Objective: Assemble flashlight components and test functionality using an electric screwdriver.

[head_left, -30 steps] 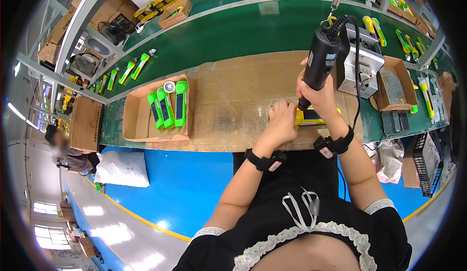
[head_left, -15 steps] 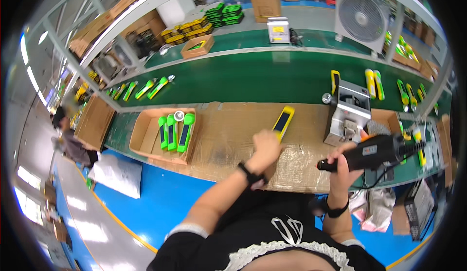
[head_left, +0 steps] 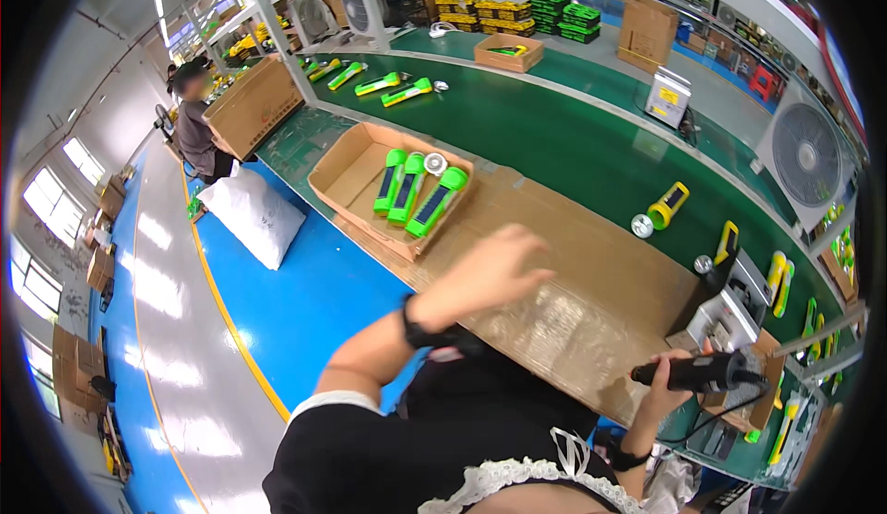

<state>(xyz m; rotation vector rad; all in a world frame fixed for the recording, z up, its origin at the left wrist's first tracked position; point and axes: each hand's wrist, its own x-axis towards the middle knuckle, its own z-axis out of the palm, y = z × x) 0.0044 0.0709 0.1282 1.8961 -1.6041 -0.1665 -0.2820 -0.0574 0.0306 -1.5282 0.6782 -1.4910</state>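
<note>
- The left hand (head_left: 490,274) has come away from the yellow torch it covered half a second ago; its fingers are loosely bent, the thumb stands apart, and nothing shows in its grasp.
- It hovers over the cardboard sheet (head_left: 591,278) on the tabletop (head_left: 300,149), having shifted toward the open box (head_left: 346,181).
- In that box, just beyond the left hand and a little to its left, lie three green torches (head_left: 437,202) with a silver lamp cup (head_left: 434,164).
- A yellow torch (head_left: 669,205) now lies on the green belt (head_left: 573,149), beyond the left hand and well to its right; whether it is the same one, I cannot tell for sure.
- The right hand (head_left: 658,394) is wrapped around a black power screwdriver (head_left: 702,373), tip pointing toward the left hand's side; the silver machine (head_left: 735,306) stands just beyond.
- The tip is apart from every torch, so I judge that no screw is being driven and the left hand is free.
</note>
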